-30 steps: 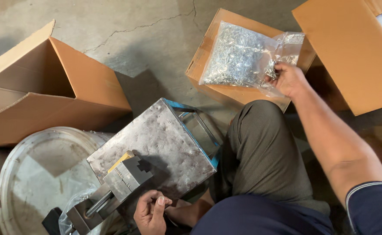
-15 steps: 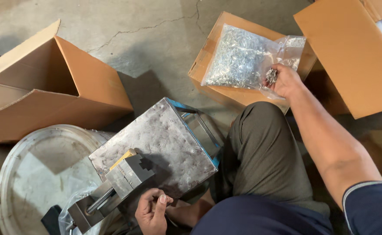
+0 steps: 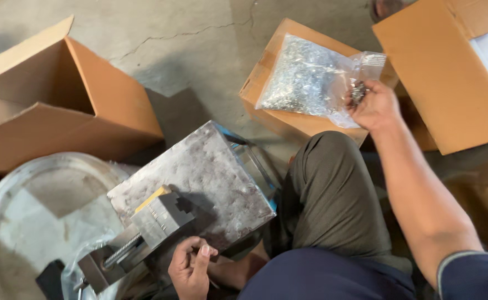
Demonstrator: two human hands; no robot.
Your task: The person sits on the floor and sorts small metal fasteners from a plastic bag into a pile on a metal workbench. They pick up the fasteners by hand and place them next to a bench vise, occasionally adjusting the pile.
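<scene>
Starting at your far left, an open cardboard box (image 3: 60, 105) lies on its side on the concrete floor (image 3: 160, 28), well up and left of your left hand (image 3: 191, 269). Below it sits a round metal tray (image 3: 27, 216). Your left hand is low by your lap, fingers curled loosely with the thumb against them; you cannot tell whether it pinches anything. Just beside it stands a small grey metal fixture with a threaded screw (image 3: 144, 230), resting at the edge of a worn, pitted steel block (image 3: 205, 178). Up and right, your right hand (image 3: 373, 105) is closed on a cluster of small dark metal parts at the mouth of a clear plastic bag (image 3: 305, 80). That bag glitters with many tiny silvery pieces and lies on a closed carton (image 3: 277, 119), left of this hand.
</scene>
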